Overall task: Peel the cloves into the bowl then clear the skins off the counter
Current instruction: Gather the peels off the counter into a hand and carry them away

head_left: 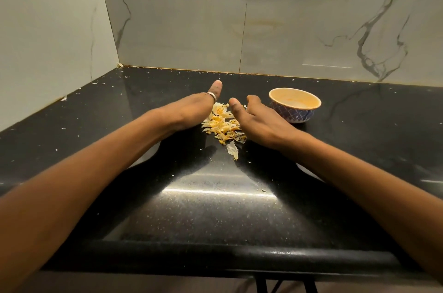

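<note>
Finding: your left hand (191, 113) stands on its edge on the black table (215, 209), its fingers (215, 86) straight and together, gripping nothing, with a ring (211, 95) on one of them. Your right hand (259, 120) faces it from the other side, fingers loosely curved in a cupping shape; nothing is seen held in it.

The skins (223, 125) lie in a loose heap between the two hands, touching or just beside both palms. One larger stray skin (233, 150) lies just outside the heap on the near side. The bowl (294, 116) stands upright just beside the right hand, on its far side from the heap. Its inside shows pale orange; individual cloves cannot be made out from this angle.

Assessment: no unpeeled clove is visible on the table, so the peeling appears finished. The clearing step is in hand, with the skins being gathered but not lifted.

Outstanding: the heap and the stray skin have yet to leave the table. Small pale flecks (63, 99) are scattered wide, some close to the wall, well apart from the heap, and a two-handed scoop will likely miss them
</note>
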A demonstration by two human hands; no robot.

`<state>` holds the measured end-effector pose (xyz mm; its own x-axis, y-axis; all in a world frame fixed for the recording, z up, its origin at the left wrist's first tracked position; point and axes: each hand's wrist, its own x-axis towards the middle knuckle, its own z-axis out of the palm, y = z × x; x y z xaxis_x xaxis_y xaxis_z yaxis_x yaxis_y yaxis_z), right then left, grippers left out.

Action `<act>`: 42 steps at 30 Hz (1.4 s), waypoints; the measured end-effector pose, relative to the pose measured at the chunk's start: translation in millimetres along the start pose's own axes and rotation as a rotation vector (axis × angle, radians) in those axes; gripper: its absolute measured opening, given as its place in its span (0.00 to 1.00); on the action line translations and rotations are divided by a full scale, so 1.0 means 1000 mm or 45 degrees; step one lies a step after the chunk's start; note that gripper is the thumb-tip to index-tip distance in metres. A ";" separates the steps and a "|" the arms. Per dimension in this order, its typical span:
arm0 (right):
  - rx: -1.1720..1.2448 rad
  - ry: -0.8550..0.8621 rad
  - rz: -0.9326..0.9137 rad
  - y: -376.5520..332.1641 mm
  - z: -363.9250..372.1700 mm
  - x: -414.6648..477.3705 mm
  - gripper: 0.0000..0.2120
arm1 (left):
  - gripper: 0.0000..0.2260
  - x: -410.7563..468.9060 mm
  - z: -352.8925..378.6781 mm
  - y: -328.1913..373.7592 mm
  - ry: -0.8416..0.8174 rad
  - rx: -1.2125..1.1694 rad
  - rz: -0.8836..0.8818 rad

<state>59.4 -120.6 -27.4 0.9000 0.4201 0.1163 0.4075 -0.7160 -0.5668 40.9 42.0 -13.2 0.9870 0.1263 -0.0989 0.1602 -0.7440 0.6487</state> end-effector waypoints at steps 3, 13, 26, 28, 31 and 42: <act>0.235 -0.002 -0.033 0.003 -0.001 0.004 0.33 | 0.40 0.006 0.006 -0.001 -0.081 -0.221 0.039; 0.178 0.082 -0.062 0.008 0.001 0.027 0.27 | 0.40 0.013 0.006 -0.004 0.101 -0.335 0.049; 0.505 0.118 -0.153 0.015 0.001 0.024 0.27 | 0.25 0.001 0.020 0.013 0.058 -0.905 0.171; 0.454 0.115 -0.194 0.017 -0.005 0.022 0.28 | 0.24 0.003 0.016 0.009 0.137 -0.909 0.180; 0.193 -0.042 -0.327 0.019 -0.012 0.012 0.34 | 0.26 0.000 0.014 0.007 0.154 -0.929 0.165; -0.168 -0.192 -0.438 0.023 0.001 0.008 0.58 | 0.27 0.003 0.011 0.003 0.208 -0.850 0.109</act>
<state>75.6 -132.9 -40.1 0.6786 0.7180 0.1548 0.7066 -0.5805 -0.4047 44.3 32.7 -19.6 0.9737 0.2214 0.0544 -0.0095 -0.1990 0.9800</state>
